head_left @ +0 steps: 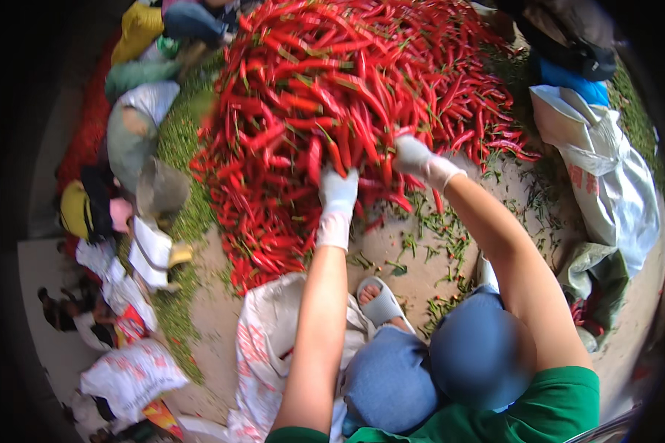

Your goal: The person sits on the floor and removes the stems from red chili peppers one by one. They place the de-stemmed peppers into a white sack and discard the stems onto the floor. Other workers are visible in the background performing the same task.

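A large heap of red chilli peppers [321, 72] with green stems lies on the floor before me. My left hand [337, 194], in a white glove, reaches into the heap's near edge. Peppers cover its fingertips, and one pepper [335, 158] stands against them. To the right, my right hand [418, 158], also gloved, touches the same edge with its fingers partly hidden among peppers. Whether either hand grips a pepper cannot be told. Beside my left forearm, a white woven sack [266, 338] with red print sits with its mouth open.
Cut green stems [443, 238] litter the floor near my sandalled foot [379, 302]. Another white woven sack [604, 171] stands at right. Across a strip of green stems [185, 183], several people sit at left by a grey bucket [160, 185] and filled sacks [133, 376].
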Available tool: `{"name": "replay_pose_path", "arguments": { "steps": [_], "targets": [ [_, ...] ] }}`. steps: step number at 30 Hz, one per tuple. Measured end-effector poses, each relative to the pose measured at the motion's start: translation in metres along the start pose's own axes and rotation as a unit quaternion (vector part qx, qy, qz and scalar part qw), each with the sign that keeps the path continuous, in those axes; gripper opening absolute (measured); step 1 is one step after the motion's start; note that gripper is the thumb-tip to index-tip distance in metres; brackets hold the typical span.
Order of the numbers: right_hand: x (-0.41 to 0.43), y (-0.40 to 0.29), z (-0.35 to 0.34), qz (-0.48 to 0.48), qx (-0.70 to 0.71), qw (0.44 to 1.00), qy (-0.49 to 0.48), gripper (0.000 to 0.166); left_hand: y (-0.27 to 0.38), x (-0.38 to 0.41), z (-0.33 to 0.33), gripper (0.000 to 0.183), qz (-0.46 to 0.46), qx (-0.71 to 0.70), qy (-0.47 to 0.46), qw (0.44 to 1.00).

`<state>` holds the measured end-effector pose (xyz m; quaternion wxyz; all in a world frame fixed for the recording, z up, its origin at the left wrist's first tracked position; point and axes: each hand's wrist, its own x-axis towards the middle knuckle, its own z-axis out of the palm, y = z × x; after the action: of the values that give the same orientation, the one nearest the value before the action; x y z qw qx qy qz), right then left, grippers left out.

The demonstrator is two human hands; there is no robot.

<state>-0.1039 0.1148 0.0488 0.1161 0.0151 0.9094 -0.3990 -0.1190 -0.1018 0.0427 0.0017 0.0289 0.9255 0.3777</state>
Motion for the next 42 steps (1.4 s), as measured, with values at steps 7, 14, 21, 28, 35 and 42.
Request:
{"name": "replay_pose_path", "arguments": {
  "steps": [7, 14, 21, 28, 35, 42],
  "targets": [
    [-0.014, 0.066, 0.011, 0.019, 0.049, 0.998, 0.036, 0.033, 0.052, -0.012, 0.020, 0.074, 0.045, 0.194, -0.200, 0.959],
    [-0.009, 0.015, 0.039, -0.086, -0.226, 0.963, 0.116, 0.013, 0.123, -0.029, -0.034, 0.060, 0.003, 0.410, -0.250, 0.877],
    [-0.033, 0.024, 0.037, 0.224, 0.332, 0.888, 0.227, 0.081, 0.107, -0.036, 0.047, 0.034, 0.000, 0.219, -0.076, 0.973],
    [-0.065, 0.024, 0.007, 0.177, 0.301, 0.916, 0.200, 0.060, 0.106, -0.043, 0.032, 0.042, -0.039, 0.110, -0.107, 0.987],
    [-0.082, -0.046, 0.017, 0.134, 0.078, 0.970, 0.189, 0.072, 0.087, -0.046, 0.008, 0.045, 0.018, 0.053, 0.067, 0.996],
    [-0.100, -0.087, 0.013, 0.003, 0.423, 0.906, 0.038, 0.043, 0.071, -0.035, 0.000, 0.022, -0.133, -0.651, 0.046, 0.746]
  ]
}}
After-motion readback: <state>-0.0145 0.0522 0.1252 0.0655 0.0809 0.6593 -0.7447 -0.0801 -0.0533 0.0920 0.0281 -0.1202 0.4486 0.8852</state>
